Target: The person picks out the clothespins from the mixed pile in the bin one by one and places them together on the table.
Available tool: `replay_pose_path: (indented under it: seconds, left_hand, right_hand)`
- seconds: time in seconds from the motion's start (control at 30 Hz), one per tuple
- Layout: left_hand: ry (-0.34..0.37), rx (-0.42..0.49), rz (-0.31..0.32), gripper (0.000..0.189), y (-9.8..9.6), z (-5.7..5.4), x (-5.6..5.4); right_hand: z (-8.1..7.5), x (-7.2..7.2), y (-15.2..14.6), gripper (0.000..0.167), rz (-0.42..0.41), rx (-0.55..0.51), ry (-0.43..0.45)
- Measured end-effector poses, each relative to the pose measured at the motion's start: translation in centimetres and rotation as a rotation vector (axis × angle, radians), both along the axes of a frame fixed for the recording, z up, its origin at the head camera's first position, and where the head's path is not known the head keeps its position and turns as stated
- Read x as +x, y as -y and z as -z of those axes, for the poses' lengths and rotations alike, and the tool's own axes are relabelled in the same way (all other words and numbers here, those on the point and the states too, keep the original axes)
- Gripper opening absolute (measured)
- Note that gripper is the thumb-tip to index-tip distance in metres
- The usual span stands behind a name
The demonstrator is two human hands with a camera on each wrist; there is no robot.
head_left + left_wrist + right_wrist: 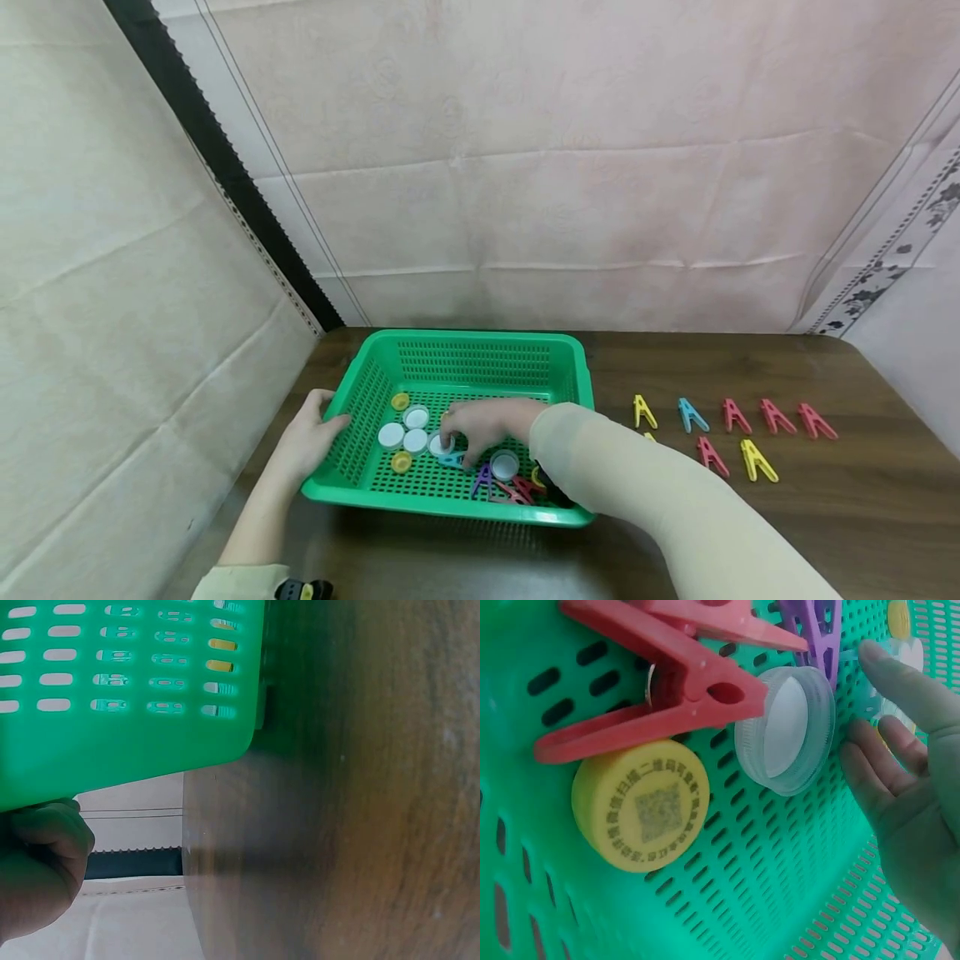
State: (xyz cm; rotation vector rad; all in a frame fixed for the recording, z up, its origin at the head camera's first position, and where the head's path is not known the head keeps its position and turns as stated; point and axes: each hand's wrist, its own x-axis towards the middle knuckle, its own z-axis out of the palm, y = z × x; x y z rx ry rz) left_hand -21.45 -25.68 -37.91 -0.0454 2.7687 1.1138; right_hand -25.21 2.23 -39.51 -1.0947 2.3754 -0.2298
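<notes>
A green plastic basket (450,502) stands on the table, holding bottle caps and clothespins. My left hand (307,437) grips its left rim, fingers curled at the edge. Inside the basket is my right hand (480,425), its thumb and fingers apart around a blue clothespin (452,460). No firm hold on it shows. White caps (391,436) and yellow caps (401,462) lie to the left of these fingers. A clear cap (784,731), a purple clothespin (814,634), red clothespins (656,697) and a yellow printed cap (641,806) lie nearer the right wrist.
To the right of the basket, spread on the wooden table (840,508), are several clothespins: a blue one (693,415), yellow ones (758,461) and red ones (817,422). Pale cloth (562,217) hangs behind the table and at its left.
</notes>
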Motion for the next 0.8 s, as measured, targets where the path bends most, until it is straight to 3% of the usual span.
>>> replay_pose_path:
  seconds: [0.13,0.3,0.5,0.8]
  left_hand:
    - [0.004,0.005,-0.004,0.049,-0.1,-0.1,0.1]
    - [0.010,0.013,-0.004,0.048,-0.2,-0.1,0.2]
    - [0.008,0.016,0.008,0.049,-0.3,-0.1,0.1]
    - [-0.005,-0.012,0.011,0.050,0.0,0.1,0.1]
  right_hand:
    - [0.0,0.0,0.2,0.029,-0.013,-0.021,0.017]
    - [0.2,0.2,0.5,0.031,-0.060,-0.009,-0.027]
    - [0.3,0.5,0.8,0.020,-0.104,0.012,-0.090]
    - [-1.4,0.1,0.4,0.031,-0.111,-0.086,-0.114]
